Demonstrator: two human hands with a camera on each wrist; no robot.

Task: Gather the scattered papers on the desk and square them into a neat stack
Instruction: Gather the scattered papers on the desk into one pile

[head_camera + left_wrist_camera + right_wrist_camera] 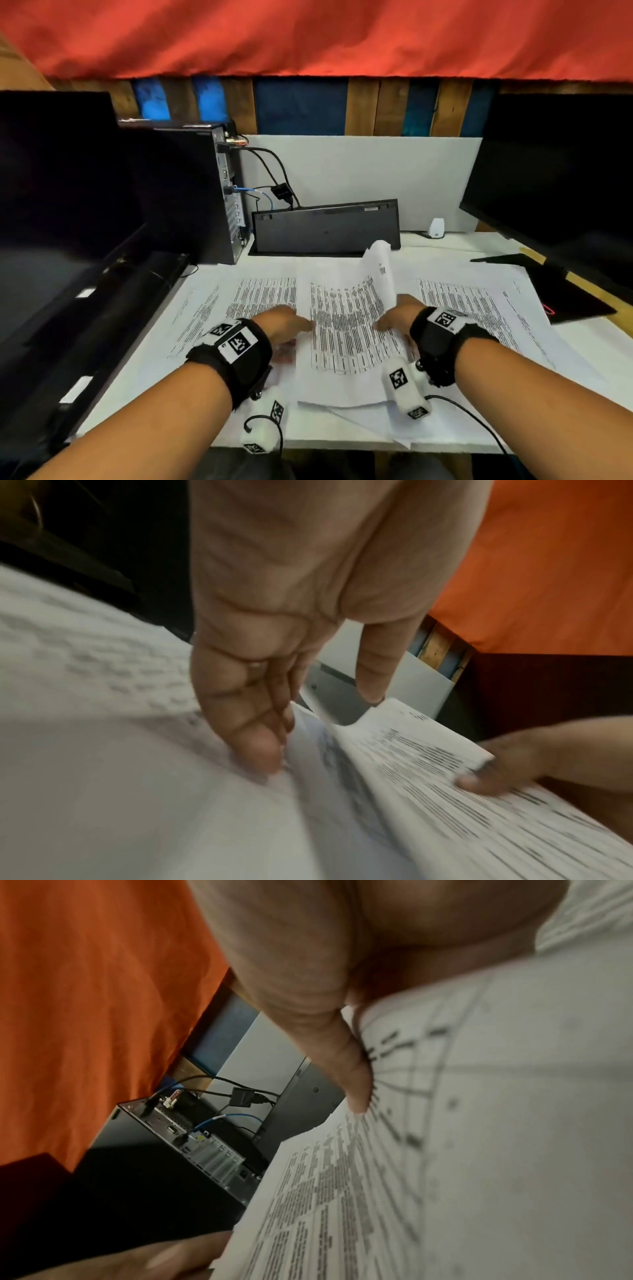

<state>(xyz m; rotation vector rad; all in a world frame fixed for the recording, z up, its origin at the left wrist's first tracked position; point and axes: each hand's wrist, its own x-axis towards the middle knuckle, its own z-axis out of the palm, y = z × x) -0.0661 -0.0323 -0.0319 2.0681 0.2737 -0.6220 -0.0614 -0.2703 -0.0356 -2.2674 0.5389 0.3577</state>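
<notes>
Keyboard (325,226) behind — monitors (58,205) flanking

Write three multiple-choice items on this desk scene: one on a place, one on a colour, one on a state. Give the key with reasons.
1. Where does the black keyboard stand?
A. propped on edge against the white back panel
B. flat under the papers
C. on the computer tower

2. What colour is the cloth hanging above the desk?
A. green
B. red-orange
C. grey

3. How is the printed sheet at the right hand?
A. flat
B. crumpled into a ball
C. lifted and curling

Key: 1 A, its underside faces the camera at the panel; 2 B, it shows red-orange in every view; 3 C, its edge rises above the other printed papers.
</notes>
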